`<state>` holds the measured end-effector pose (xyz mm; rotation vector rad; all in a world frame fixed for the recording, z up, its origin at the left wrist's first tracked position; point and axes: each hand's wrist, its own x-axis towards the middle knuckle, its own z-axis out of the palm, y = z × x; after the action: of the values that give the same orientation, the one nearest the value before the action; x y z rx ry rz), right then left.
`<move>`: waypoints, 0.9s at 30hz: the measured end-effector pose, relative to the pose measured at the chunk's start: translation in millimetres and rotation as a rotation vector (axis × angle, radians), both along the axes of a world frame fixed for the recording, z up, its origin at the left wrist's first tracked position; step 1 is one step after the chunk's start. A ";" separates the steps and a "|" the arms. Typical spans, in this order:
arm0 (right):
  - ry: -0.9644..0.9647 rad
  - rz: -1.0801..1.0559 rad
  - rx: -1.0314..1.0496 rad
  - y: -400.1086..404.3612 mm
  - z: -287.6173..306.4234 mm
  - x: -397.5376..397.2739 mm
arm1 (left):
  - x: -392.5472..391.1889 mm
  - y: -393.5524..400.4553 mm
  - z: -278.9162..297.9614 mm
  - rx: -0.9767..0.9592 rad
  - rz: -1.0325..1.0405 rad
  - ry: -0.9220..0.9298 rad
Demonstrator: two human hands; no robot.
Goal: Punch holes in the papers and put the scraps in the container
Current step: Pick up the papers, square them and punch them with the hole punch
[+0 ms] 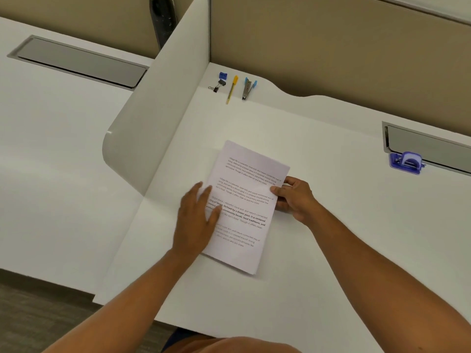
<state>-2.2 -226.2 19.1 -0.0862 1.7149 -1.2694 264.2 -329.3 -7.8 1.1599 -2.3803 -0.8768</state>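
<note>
Presently the white printed sheets of paper [246, 207] lie tilted on the white desk top [318, 250], and every position below is given relative to that stack. The left hand [197, 220] lies flat and open over the stack's left edge, fingers spread, holding nothing and only pressing down; the right hand [293, 197] pinches the stack's right edge, thumb on top and fingers beneath as far as can be seen. The purple and white plastic hole punch [406, 163] stands well apart to the right and beyond the stack, just beside a grey recessed desk hatch [433, 146]. Far beyond the stack sit a blue and silver stapler [248, 88], a yellow pen [231, 89], a black binder clip [218, 85] and a small blue plastic item [223, 75]. No scrap container can be identified in view, unless the punch's own tray serves. In my judgement, no holes are yet punched. Risks: the sheets may fan out of alignment if the right pinch lifts while the left palm drags, giving mismatched holes; the stack's tilt invites a crooked feed into the punch; reaching for the distant punch releases one hand, so loose sheets could slide; and scraps may spill on the desk if no container is brought near before the punch is emptied
</note>
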 end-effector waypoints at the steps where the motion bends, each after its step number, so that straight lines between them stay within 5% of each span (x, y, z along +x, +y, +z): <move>1: -0.002 -0.017 -0.008 7.0 1.1 -3.7 | 1.9 -4.9 2.5 0.058 0.055 0.012; 9: 0.004 -0.241 -0.084 83.5 11.5 -35.3 | -13.8 -16.6 11.1 0.609 0.252 0.159; 18: -0.001 -0.525 -0.161 197.0 20.2 -69.5 | -85.0 69.6 23.6 1.349 0.307 0.411; 22: 0.008 -0.645 -0.160 245.0 22.8 -85.5 | -113.9 133.3 30.2 1.455 0.160 0.372; 27: 0.013 -0.740 -0.179 295.5 26.4 -109.4 | -157.3 197.1 34.9 1.331 0.104 0.359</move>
<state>-111.6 69.3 45.5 0.4780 1.6957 -1.9548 106.9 -132.2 27.1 1.2637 -1.2539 -2.4963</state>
